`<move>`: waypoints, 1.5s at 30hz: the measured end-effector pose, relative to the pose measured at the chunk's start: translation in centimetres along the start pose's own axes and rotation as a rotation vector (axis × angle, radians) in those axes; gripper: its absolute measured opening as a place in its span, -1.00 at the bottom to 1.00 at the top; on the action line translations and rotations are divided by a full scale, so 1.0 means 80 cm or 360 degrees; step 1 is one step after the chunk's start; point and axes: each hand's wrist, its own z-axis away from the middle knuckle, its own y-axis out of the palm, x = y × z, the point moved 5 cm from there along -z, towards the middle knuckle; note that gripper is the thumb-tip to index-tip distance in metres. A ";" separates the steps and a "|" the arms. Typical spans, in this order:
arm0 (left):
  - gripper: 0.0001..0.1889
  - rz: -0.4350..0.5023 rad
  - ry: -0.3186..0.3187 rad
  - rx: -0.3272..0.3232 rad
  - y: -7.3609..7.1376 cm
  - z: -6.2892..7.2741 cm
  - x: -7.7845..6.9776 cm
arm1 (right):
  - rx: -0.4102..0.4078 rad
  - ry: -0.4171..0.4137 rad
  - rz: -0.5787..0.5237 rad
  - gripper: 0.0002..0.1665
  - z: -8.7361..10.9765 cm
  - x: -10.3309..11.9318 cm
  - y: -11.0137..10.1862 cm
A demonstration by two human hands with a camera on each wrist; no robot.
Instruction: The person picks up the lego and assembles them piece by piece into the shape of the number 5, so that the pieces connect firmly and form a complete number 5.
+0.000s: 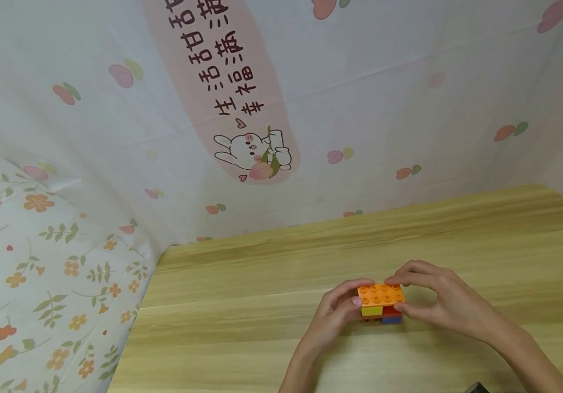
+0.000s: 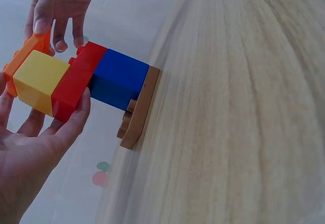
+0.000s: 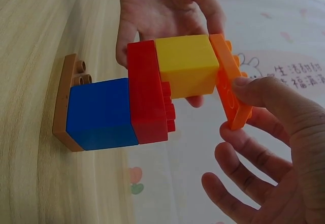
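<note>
A short tower of toy building bricks stands on the table between both hands. From the bottom up it has a flat brown brick (image 3: 62,109), a blue brick (image 3: 101,116), a red brick (image 3: 146,94) and a yellow brick (image 3: 187,61). The blue and yellow bricks sit at opposite ends of the red one. On top lies a flat orange brick (image 1: 381,295), slightly askew against the yellow in the right wrist view. My left hand (image 1: 331,312) grips the tower's left side around the yellow and red bricks. With thumb and finger, my right hand (image 1: 440,297) pinches the orange brick's free end.
The bricks stand on a wood-grain table (image 1: 242,305). Behind it hangs a white fabric sheet (image 1: 360,98) with fruit prints and a rabbit drawing, and a floral cloth (image 1: 60,284) hangs at the left. A small dark object (image 1: 476,388) shows at the bottom edge.
</note>
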 end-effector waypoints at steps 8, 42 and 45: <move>-0.61 0.0030 0.0027 -0.0014 -0.002 -0.002 0.000 | 0.0016 0.0053 0.0030 -0.45 -0.002 -0.001 0.000; -0.64 -0.0027 0.0053 -0.0039 -0.004 -0.001 0.004 | 0.0029 0.0133 -0.0039 -0.49 -0.001 -0.006 0.002; -0.64 -0.0024 0.0057 -0.0041 -0.003 -0.001 0.004 | 0.0029 0.0146 -0.0048 -0.49 0.000 -0.007 0.002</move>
